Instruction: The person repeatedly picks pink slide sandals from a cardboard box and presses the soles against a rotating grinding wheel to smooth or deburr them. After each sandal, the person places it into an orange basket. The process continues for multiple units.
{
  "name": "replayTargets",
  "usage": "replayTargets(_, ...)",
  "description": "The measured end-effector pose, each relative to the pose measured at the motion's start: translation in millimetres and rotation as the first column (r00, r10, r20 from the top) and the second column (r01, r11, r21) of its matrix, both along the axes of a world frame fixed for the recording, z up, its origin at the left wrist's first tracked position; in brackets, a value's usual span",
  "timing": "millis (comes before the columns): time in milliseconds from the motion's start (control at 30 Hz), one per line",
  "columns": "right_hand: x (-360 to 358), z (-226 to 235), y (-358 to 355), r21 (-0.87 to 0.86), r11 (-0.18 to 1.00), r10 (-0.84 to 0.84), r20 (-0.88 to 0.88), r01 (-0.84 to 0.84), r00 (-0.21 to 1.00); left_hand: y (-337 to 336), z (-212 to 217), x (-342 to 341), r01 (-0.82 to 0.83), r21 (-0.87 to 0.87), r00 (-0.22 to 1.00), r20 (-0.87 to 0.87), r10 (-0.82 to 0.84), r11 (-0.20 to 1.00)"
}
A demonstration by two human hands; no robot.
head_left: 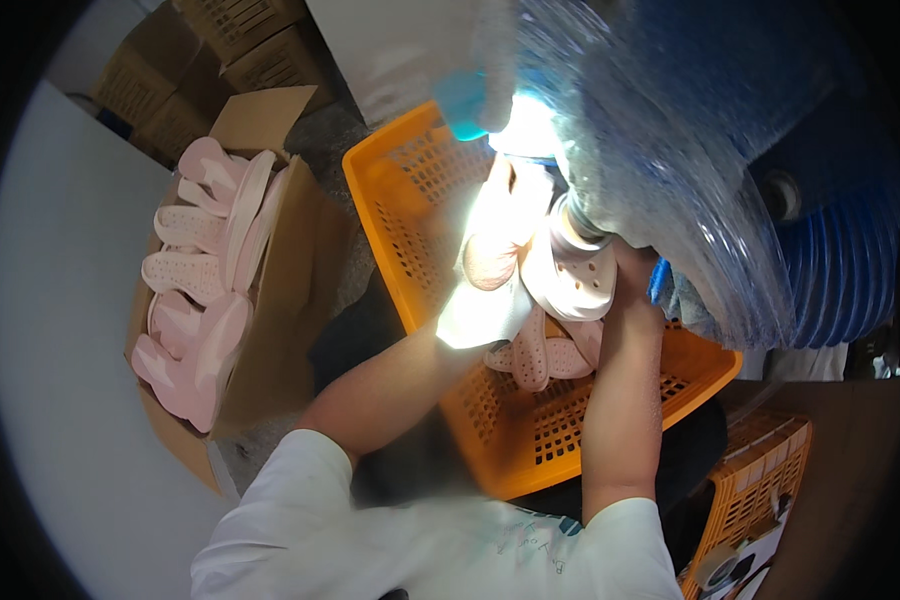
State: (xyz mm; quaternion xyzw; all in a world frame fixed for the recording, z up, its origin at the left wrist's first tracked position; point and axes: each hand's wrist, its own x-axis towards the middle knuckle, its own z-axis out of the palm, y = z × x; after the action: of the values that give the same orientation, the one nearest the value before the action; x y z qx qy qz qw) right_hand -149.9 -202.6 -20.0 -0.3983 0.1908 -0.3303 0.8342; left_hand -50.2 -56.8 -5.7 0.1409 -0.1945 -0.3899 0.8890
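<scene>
I am pressing a pink clog against the machine above the orange crate, my left hand and right hand both closing around it; glare is hiding my fingers, so the clog may slip

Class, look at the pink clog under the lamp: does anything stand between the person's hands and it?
Nothing visible does. Both hands, left hand and right hand, are already on the clog, held above the orange crate.
</scene>
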Motion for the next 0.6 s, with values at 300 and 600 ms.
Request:
replayTargets(300,-10.0,-2.3,2.2,0.043,0.978,-0.208,0.097,0.205,0.973,-1.5,15.1,-13.9,-0.121,0.129,0.934,0.35,0.068,0.984)
replayTargets(600,-157.7,-27.1,-10.3,-0.102,0.775,-0.632,-0.093,0.624,0.769,8.1,7.0,-21.0,-0.105,0.384,0.925,0.376,-0.051,0.917)
